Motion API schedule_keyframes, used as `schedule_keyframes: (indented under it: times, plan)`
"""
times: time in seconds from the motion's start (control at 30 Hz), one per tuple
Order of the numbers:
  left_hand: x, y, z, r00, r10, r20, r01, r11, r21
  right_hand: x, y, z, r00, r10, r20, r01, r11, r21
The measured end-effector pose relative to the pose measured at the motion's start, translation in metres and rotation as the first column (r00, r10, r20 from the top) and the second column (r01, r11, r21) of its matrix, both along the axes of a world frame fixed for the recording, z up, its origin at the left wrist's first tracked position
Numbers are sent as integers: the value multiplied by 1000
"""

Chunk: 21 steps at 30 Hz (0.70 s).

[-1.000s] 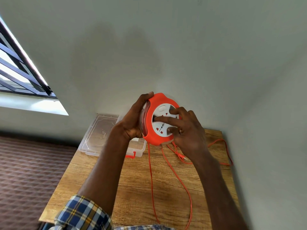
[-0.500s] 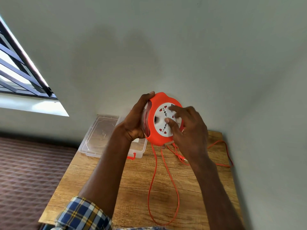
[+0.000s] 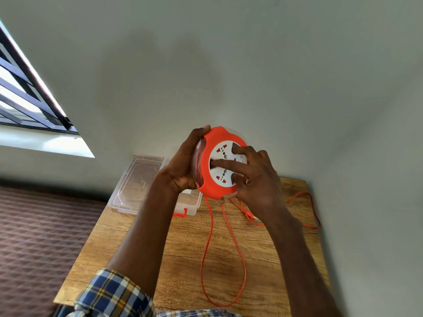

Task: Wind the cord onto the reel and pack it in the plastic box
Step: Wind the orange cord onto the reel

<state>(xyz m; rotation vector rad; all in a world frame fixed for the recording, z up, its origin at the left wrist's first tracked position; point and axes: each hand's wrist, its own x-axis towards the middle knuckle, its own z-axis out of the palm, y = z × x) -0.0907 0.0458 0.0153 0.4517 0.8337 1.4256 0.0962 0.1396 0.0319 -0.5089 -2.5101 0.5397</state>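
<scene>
Round orange plastic cord reel with a white socket face (image 3: 223, 163) is held up in the air above the far part of the wooden bench (image 3: 183, 259), face toward the camera, clear of the bench top. Left hand (image 3: 183, 165) grips the reel's left rim, thumb hooked over the top edge, fingers curled behind. Right hand (image 3: 256, 179) lies over the white face, its fingers (image 3: 226, 164) spread and pressing on the socket disc, index reaching across the centre. Thin orange cord (image 3: 207, 248) drops from the reel's bottom edge in a long loose loop that reaches almost to the near bench edge, then runs back up; more cord lies in slack curves at the far right bench corner, close to the right edge and the wall. Clear plastic box with an orange latch (image 3: 190, 202) sits open on the far left of the bench, partly hidden behind the left wrist, its clear lid (image 3: 135, 181) laid flat and hanging past the left bench edge. Middle of the bench shows bare wood around the cord loop. Grey wall (image 3: 229, 65) stands behind and to the right of the bench; brown patterned floor (image 3: 41, 236) left of it; barred window (image 3: 25, 97) upper left. Plaid sleeve (image 3: 109, 294) at the bottom.
</scene>
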Motion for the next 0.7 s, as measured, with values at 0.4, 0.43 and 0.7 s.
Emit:
schedule_keyframes:
  times: [0.4, 0.43, 0.7]
  plan:
    - [6, 6, 0, 1000, 25, -5, -26, 999, -40, -4, -14, 1, 947, -304, -98, 286, 944, -167]
    - [7, 6, 1, 1000, 26, -11, -27, 999, -40, -5, -15, 1, 937, -334, -99, 315, 934, -171]
    - [17, 7, 7, 999, 0, -37, -1, 1000, -30, -12, -19, 2, 893, -447, -45, 424, 872, -244]
